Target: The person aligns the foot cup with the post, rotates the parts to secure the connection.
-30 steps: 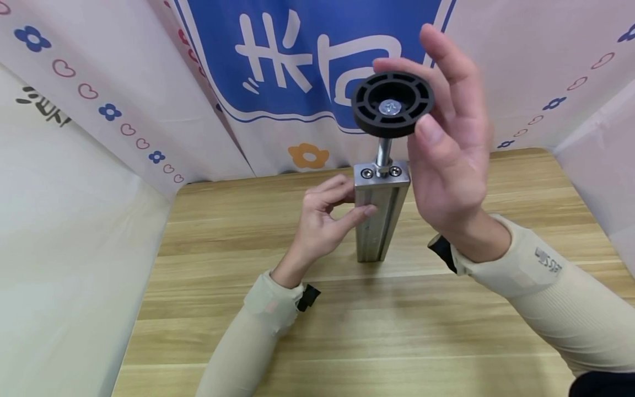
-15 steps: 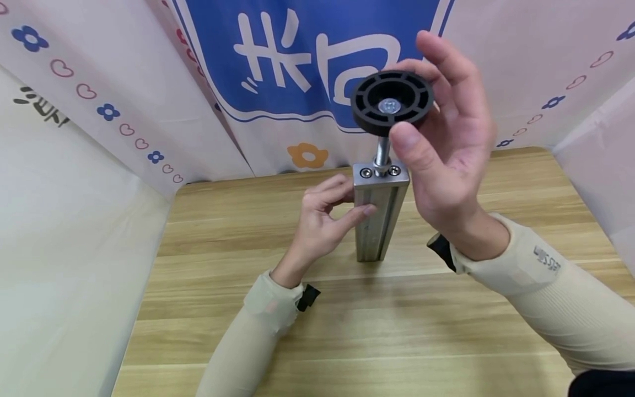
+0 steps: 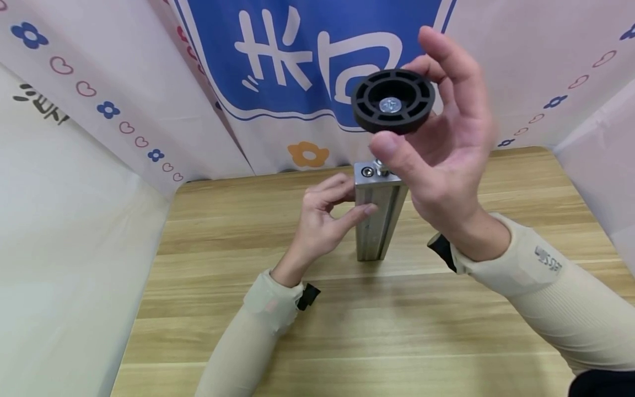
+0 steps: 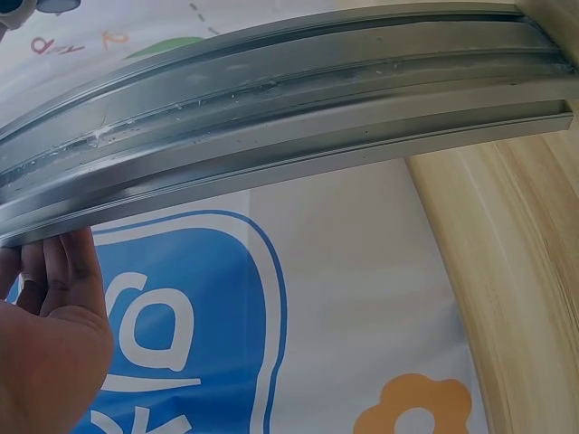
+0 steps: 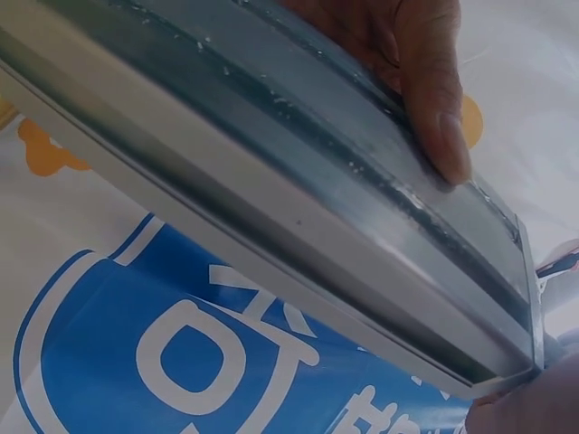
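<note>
An aluminium profile (image 3: 376, 229) stands upright on the table, its long grooves showing in both wrist views. My left hand (image 3: 324, 220) grips it below the top, thumb on the near face and fingers behind. A metal end plate with socket screws (image 3: 367, 172) caps it. Above sits a black round levelling foot (image 3: 364, 113), its ribbed underside and centre screw (image 3: 390, 105) facing up. My right hand (image 3: 451, 149) holds the foot by its rim, thumb in front and fingers curled behind. That thumb hides most of the stud (image 3: 380, 167). In the right wrist view, my left thumb (image 5: 439, 127) presses the profile.
The wooden table (image 3: 238, 248) stretches around the profile. Behind it hangs a printed cloth (image 3: 307, 127) with a blue panel, hearts and flowers. White cloth walls (image 3: 64, 220) close in the sides. Dark wrist cameras (image 3: 308, 297) stick out from the sleeves.
My right thumb has slid leftward along the foot's near rim, from its right side to the front, now covering the stud. My left hand and the profile have stayed in place.
</note>
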The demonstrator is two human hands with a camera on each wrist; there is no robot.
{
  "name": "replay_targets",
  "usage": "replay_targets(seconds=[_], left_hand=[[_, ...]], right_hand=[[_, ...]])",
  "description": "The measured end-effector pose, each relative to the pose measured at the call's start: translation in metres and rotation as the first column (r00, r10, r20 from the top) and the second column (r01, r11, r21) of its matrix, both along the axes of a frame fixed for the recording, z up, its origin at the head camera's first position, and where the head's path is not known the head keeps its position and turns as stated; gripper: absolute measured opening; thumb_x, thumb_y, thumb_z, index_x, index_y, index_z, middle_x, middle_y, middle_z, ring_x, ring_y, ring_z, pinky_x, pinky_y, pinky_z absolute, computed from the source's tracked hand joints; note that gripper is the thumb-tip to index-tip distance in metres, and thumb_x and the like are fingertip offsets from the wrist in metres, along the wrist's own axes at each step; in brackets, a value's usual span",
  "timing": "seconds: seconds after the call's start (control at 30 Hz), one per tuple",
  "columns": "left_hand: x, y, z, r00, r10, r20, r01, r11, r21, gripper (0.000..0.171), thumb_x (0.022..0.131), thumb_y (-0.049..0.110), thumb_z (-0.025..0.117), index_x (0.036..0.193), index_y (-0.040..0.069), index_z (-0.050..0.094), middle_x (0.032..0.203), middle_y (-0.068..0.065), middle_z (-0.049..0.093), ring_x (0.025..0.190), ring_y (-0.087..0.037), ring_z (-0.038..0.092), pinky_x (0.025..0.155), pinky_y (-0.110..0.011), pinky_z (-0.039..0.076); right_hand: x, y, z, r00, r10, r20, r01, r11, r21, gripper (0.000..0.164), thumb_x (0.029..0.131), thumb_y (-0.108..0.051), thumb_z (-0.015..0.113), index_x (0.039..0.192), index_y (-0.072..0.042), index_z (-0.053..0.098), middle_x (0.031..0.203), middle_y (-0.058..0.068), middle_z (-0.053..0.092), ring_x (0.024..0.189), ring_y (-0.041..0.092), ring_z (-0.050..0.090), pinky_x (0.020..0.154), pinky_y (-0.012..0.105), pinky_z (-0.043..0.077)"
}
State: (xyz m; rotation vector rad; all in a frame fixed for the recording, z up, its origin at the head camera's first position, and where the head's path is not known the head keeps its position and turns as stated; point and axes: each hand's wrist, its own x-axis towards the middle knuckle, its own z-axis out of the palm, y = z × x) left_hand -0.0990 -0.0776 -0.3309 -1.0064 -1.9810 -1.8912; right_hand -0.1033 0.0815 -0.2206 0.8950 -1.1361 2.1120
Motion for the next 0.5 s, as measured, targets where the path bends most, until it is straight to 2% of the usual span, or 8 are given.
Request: replay_targets(seconds=[0.03, 0.13, 0.27, 0.4, 0.5], left_hand=[[0.0, 0.0, 0.0, 1.0, 0.004, 0.002, -0.004, 1.0, 0.0, 0.034, 0.087, -0.01, 0.078, 0.12, -0.014, 0.072, 0.099, -0.024, 0.068, 0.087, -0.01, 0.067, 0.086, -0.038, 0.067], [0.0, 0.001, 0.001, 1.0, 0.012, 0.003, -0.012, 1.0, 0.0, 0.035, 0.084, -0.016, 0.076, 0.118, -0.015, 0.072, 0.098, -0.024, 0.068, 0.086, -0.009, 0.066, 0.086, -0.037, 0.067], [-0.001, 0.0, 0.0, 1.0, 0.012, -0.003, -0.012, 1.0, 0.001, 0.032, 0.084, -0.016, 0.076, 0.116, -0.015, 0.073, 0.096, -0.024, 0.068, 0.085, -0.009, 0.066, 0.085, -0.037, 0.066], [-0.002, 0.0, -0.001, 1.0, 0.007, -0.005, -0.007, 1.0, -0.002, 0.032, 0.084, -0.015, 0.076, 0.116, -0.015, 0.073, 0.097, -0.024, 0.068, 0.086, -0.01, 0.067, 0.085, -0.037, 0.067], [-0.002, 0.0, -0.001, 1.0, 0.008, -0.004, -0.008, 1.0, -0.004, 0.032, 0.084, -0.015, 0.076, 0.116, -0.015, 0.073, 0.098, -0.025, 0.069, 0.087, -0.01, 0.068, 0.086, -0.038, 0.067]], right_hand=[[-0.001, 0.001, -0.001, 1.0, 0.008, -0.002, -0.008, 1.0, 0.001, 0.081, 0.078, -0.018, 0.091, 0.141, 0.013, 0.049, 0.119, 0.024, 0.053, 0.112, 0.036, 0.054, 0.092, 0.038, 0.065], [-0.003, 0.004, -0.005, 0.998, 0.062, -0.01, -0.062, 0.998, -0.002, 0.079, 0.087, -0.025, 0.083, 0.144, 0.014, 0.045, 0.124, 0.027, 0.057, 0.114, 0.039, 0.059, 0.095, 0.042, 0.064], [-0.005, 0.008, -0.009, 0.987, 0.16, -0.01, -0.16, 0.987, -0.022, 0.067, 0.094, -0.013, 0.068, 0.149, 0.013, 0.04, 0.127, 0.029, 0.064, 0.119, 0.04, 0.064, 0.1, 0.044, 0.062], [-0.005, 0.006, -0.011, 0.985, 0.171, -0.019, -0.172, 0.984, -0.049, 0.061, 0.096, -0.007, 0.063, 0.148, 0.014, 0.041, 0.123, 0.029, 0.069, 0.118, 0.04, 0.066, 0.101, 0.044, 0.062], [-0.004, 0.004, -0.011, 0.988, 0.155, -0.028, -0.157, 0.985, -0.075, 0.06, 0.096, -0.006, 0.067, 0.146, 0.016, 0.042, 0.118, 0.028, 0.07, 0.113, 0.039, 0.069, 0.099, 0.044, 0.062]])
